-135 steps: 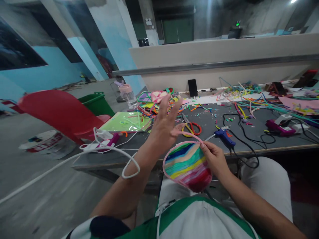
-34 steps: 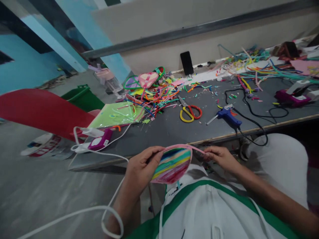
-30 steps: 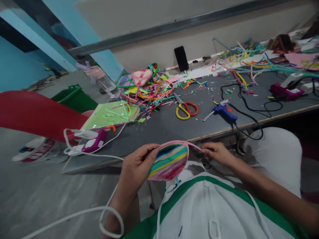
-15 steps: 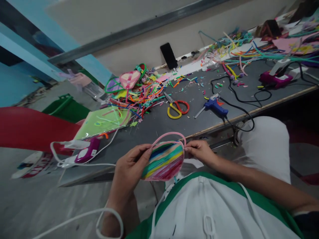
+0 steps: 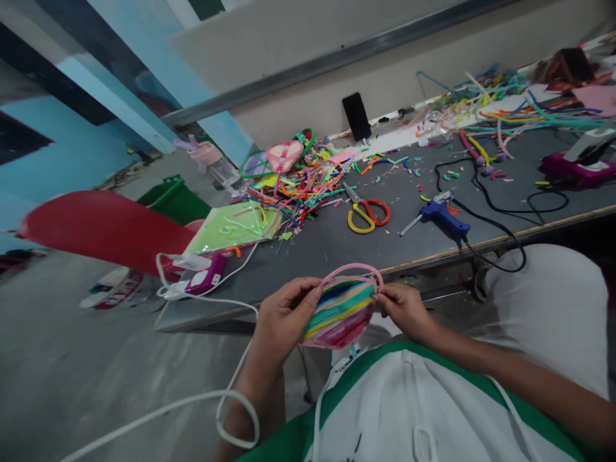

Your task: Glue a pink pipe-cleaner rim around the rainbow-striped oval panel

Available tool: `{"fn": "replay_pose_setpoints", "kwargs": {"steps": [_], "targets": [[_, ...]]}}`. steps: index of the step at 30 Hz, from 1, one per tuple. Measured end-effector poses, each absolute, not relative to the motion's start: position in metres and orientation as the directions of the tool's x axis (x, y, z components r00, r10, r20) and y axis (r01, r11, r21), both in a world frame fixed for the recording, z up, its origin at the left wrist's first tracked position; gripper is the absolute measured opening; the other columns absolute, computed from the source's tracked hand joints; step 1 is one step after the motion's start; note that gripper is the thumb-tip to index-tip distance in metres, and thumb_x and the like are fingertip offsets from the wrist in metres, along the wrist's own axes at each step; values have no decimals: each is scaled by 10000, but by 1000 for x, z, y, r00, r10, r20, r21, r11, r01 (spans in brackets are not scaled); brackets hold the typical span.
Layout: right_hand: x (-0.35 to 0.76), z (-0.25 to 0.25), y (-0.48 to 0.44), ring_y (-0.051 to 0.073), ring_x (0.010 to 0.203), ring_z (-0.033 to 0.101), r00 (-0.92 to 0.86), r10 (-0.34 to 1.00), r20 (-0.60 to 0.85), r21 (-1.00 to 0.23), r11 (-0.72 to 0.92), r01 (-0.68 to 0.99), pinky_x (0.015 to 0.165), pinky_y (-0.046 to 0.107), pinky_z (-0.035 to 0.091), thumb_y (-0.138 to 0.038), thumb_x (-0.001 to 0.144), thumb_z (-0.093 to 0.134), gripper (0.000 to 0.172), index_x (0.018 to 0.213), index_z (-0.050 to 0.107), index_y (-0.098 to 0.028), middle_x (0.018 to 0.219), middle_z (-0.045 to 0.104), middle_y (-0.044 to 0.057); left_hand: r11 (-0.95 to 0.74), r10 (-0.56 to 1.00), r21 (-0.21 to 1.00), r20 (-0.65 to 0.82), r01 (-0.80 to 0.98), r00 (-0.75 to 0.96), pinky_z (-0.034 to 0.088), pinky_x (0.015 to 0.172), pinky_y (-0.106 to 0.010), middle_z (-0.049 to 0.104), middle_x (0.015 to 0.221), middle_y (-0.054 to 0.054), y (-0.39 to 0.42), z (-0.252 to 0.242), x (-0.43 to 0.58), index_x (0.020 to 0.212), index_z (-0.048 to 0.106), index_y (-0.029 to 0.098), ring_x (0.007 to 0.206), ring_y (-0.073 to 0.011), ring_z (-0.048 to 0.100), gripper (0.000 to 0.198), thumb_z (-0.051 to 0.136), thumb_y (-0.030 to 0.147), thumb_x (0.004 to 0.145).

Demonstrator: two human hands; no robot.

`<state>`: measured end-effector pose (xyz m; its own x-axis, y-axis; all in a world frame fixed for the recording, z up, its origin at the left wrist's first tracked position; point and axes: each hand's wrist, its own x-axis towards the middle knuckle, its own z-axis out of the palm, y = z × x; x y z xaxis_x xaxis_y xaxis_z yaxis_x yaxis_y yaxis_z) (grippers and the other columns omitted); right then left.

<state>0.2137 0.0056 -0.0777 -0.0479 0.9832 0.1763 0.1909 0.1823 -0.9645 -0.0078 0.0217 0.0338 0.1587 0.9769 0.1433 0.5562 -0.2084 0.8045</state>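
Note:
I hold a round striped craft piece made of coloured pipe cleaners in front of my chest, below the table edge. My left hand grips its left rim, fingers closed on it. My right hand pinches the end of a pink pipe cleaner that arches over the top of the piece. A white cable loops round my left wrist.
On the grey table lie yellow-and-red scissors, a blue glue gun with a black cord, a heap of coloured pipe cleaners, a green sheet and a purple glue gun. A red chair stands at the left.
My left hand came back from the table and took the piece's left rim. My right hand has brought the pink pipe cleaner in from a straight line into an arch over the piece.

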Motion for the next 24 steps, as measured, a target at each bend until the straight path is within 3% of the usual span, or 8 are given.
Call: {"fn": "replay_pose_setpoints", "kwargs": {"steps": [5,8,14,24], "targets": [[218,-73,0,127,488,608,-75,978,195,-952,207,224,515,232,460,-298,869,550,225,762,727,-211,616,660,-3,-69,997,910,46,408,67,512,726,-223,716,911,-41,17,40,-7,916,713,179,831,-166,643,217,676,357,797],[221,-69,-2,127,491,630,-86,977,194,-949,209,235,520,227,470,-314,875,547,233,775,727,-206,616,671,-4,5,1000,938,-9,346,10,495,648,-208,699,838,-29,16,43,-10,896,690,173,751,-150,626,227,680,373,789],[223,-67,-4,125,472,633,-80,980,180,-947,195,254,509,221,470,-331,856,578,232,744,736,-203,582,672,-5,-103,993,884,118,456,-5,458,641,-189,650,811,-3,17,40,-19,819,671,171,730,-128,578,149,665,318,795],[224,-75,-5,130,493,643,-111,982,155,-951,178,252,513,219,487,-343,864,576,248,768,735,-179,614,679,15,-49,999,939,42,342,27,462,661,-184,650,860,-16,14,35,-22,819,671,160,768,-122,584,149,668,308,807]]}}
